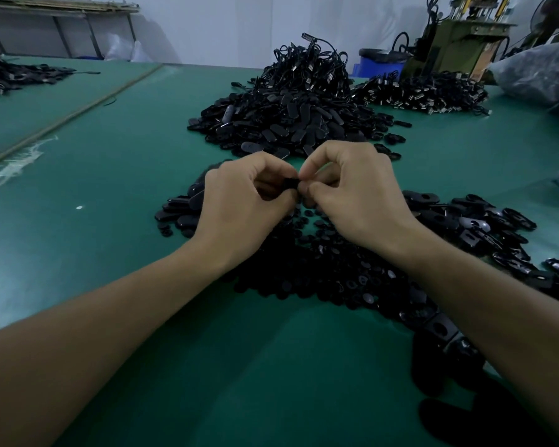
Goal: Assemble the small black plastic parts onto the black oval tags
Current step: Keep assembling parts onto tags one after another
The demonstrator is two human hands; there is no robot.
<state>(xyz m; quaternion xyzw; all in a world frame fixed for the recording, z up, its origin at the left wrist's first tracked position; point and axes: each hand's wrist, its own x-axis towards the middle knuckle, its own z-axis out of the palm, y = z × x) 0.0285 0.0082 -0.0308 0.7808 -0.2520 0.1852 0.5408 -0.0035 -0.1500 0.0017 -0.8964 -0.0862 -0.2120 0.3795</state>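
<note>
My left hand (239, 201) and my right hand (352, 191) meet above the green table, fingers curled. Between their fingertips sits a small black piece (290, 183), pinched from both sides; whether it is a tag, a small part or both joined, I cannot tell. Under my hands lies a spread of small black plastic parts (320, 272). Black oval tags (181, 211) lie to the left of my left hand, and more tags with holes (465, 221) lie to the right of my right wrist.
A big heap of black tags and corded pieces (297, 104) rises beyond my hands. Another pile (423, 91) lies at the back right beside a plastic bag (539, 72), a blue bin (375, 64) and a machine (459, 40). The green table (94, 175) stretches left.
</note>
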